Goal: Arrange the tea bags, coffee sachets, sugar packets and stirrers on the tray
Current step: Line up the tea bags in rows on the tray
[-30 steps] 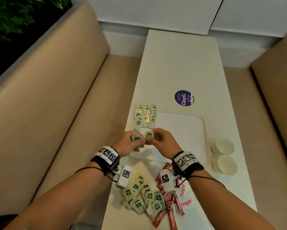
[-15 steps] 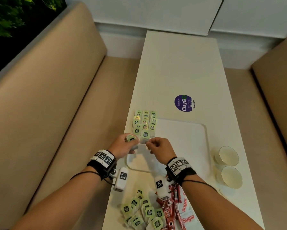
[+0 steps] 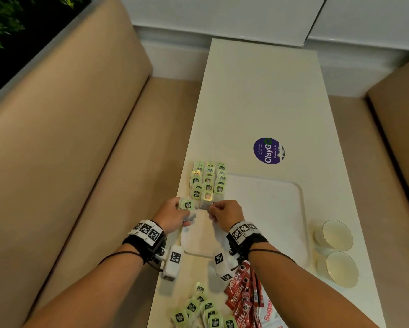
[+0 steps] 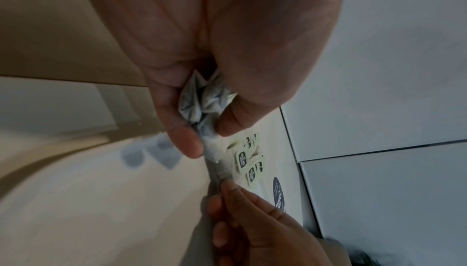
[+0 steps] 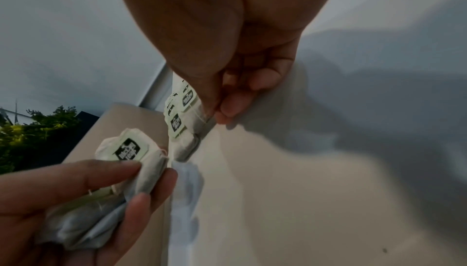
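While a tea bag (image 3: 207, 200) is pinched at its near edge by the thumb and fingertips of the right hand (image 3: 226, 213), it is being set at the near end of the middle column of the tea-bag rows (image 3: 208, 181) on the far-left corner of the tray (image 3: 281, 209). Its long axis is aligned with the columns, running near to far, and its paper part lies just far and left of the pinch, touching the bag beyond it. A small bunch of further tea bags (image 5: 126, 168) is held in the curled fingers of the left hand (image 3: 172, 215), just left of the right hand, with one green tag uppermost. Of the three columns, the right one looks shortest at its near end, so the next bag is judged to belong there, just right of the one now being laid; the right hand is the nearer to that slot. More loose tea bags (image 3: 198, 308), red coffee sachets (image 3: 241, 297) and sugar packets (image 3: 268, 312) are left on the table (image 3: 258, 91) near the person. No stirrers can be made out.
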Available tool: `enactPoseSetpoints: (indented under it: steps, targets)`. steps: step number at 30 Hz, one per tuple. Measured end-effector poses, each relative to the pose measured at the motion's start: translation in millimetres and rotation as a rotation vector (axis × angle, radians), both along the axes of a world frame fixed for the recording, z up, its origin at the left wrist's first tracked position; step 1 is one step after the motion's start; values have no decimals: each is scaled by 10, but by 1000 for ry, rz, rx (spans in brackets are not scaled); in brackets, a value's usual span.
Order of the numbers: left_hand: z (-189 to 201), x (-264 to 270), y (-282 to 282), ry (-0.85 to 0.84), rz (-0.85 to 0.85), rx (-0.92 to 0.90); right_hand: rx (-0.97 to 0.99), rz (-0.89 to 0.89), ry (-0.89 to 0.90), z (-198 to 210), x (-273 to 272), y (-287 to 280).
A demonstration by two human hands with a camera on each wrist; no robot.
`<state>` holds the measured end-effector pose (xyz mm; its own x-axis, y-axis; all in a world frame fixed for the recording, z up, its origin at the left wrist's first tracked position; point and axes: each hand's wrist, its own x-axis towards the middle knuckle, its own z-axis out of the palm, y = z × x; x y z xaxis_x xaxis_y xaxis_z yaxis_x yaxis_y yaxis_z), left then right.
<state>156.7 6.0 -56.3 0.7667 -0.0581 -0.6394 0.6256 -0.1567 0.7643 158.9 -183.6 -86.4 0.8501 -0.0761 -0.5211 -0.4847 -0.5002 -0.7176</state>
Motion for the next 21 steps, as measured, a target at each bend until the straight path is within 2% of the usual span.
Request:
enactPoseSetpoints:
  steps: [8, 17, 21]
  targets:
    - [-36, 74, -35, -20, 6, 29, -32, -9, 3, -24, 25, 11]
    - [-29, 74, -41, -35, -12, 1, 82, -65, -2, -4, 20, -24]
    - [-55, 79, -20, -63, -46, 47, 92, -72, 0, 8, 19, -32]
